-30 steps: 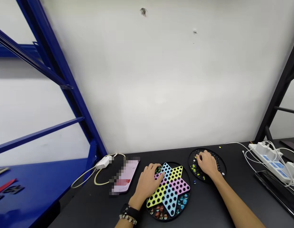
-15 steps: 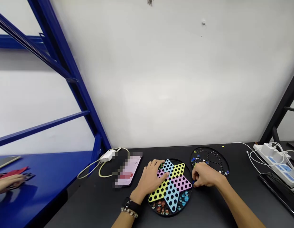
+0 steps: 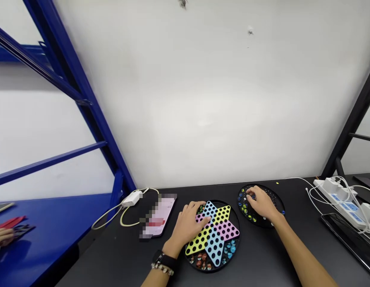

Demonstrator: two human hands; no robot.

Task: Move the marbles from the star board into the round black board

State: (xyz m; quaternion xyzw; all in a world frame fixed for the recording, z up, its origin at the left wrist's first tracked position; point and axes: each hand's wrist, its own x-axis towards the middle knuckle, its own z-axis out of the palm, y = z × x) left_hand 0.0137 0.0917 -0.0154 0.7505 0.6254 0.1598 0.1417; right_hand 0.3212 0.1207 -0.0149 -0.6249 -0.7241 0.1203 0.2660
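Fig. L hand [image 3: 187, 225], fingers wide, rests flat on star-shaped Chinese checkers board [image 3: 227, 230], prob. to steady it. R hand [image 3: 262, 205], fingers narrowly curled, sits directly over glass marbles [image 3: 246, 201] in round black tray [image 3: 278, 203]; can't tell if holding any. Beyond: phone [image 3: 157, 217], power strip [image 3: 337, 195].

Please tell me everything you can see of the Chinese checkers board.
The Chinese checkers board is a round black tray carrying a six-pointed star in yellow, pink and blue, dotted with black holes. Glass marbles lie in the wedges between its points. It sits flat on the black desk, and the left hand rests on it.
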